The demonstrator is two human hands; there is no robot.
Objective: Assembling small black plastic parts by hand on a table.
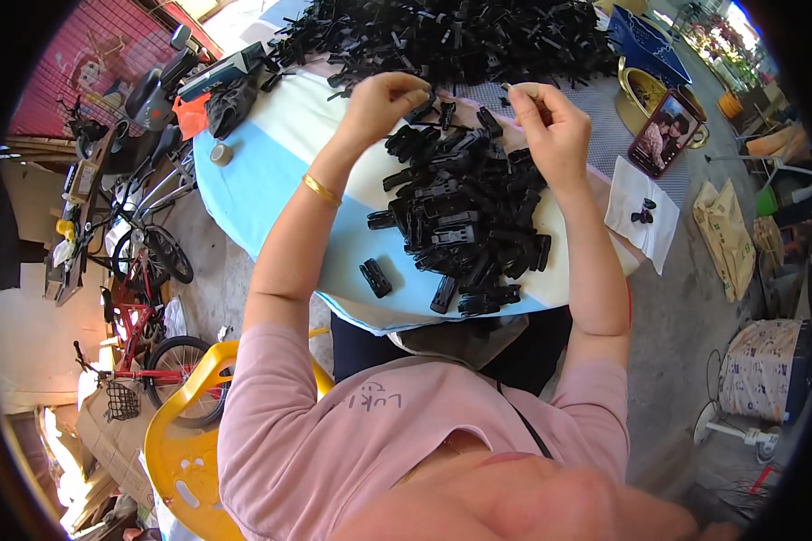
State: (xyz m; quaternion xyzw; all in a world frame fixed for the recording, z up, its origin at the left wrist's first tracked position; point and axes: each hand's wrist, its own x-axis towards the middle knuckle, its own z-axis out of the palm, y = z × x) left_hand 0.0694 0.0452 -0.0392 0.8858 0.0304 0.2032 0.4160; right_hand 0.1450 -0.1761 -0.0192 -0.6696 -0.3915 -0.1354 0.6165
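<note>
Both of my hands are raised over the far part of a cloth-covered table (pixel 248 194). My left hand (pixel 379 110) is closed in a pinch, with a black plastic piece (pixel 420 110) at its fingertips. Opposite it, my right hand (pixel 552 131) pinches thumb against finger; a tiny light tip (pixel 507 87) shows there, too small to name. Between my forearms lies a heap of black plastic clip-like parts (pixel 456 216). One single part (pixel 375 278) lies apart from it, near the left forearm. Beyond my hands spreads a larger pile of thin black pieces (pixel 442 41).
At the right, a phone (pixel 666 135) leans by a gold-coloured pot (pixel 634 106), with a blue basket (pixel 650 45) behind. White paper (pixel 627 230) holds small dark pieces. A tape roll (pixel 221 154) sits at the left edge; a yellow chair (pixel 176 433) and red bicycle (pixel 135 329) stand beyond.
</note>
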